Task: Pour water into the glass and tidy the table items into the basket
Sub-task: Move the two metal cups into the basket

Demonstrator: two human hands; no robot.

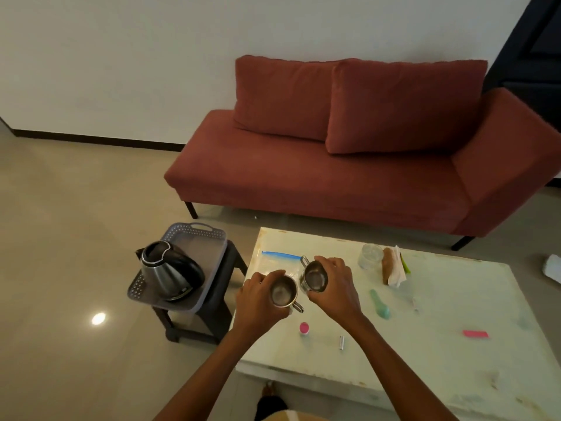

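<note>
My left hand (258,296) grips a steel mug (283,294) with its handle toward me. My right hand (337,287) grips a second steel mug (314,278), handle pointing away. Both mugs are above the left part of the white table (455,344), close together. A clear glass (369,256) stands at the table's far side. The grey basket (194,235) sits on a dark stool to the left, with a steel kettle (168,270) standing in its near end.
A zip bag (279,258) lies behind the mugs. On the table lie a brown item with tissue (391,265), a green spoon (379,303), a pink cap (303,328), a small metal tube (341,342) and a pink eraser (475,333). A red sofa (349,177) stands beyond.
</note>
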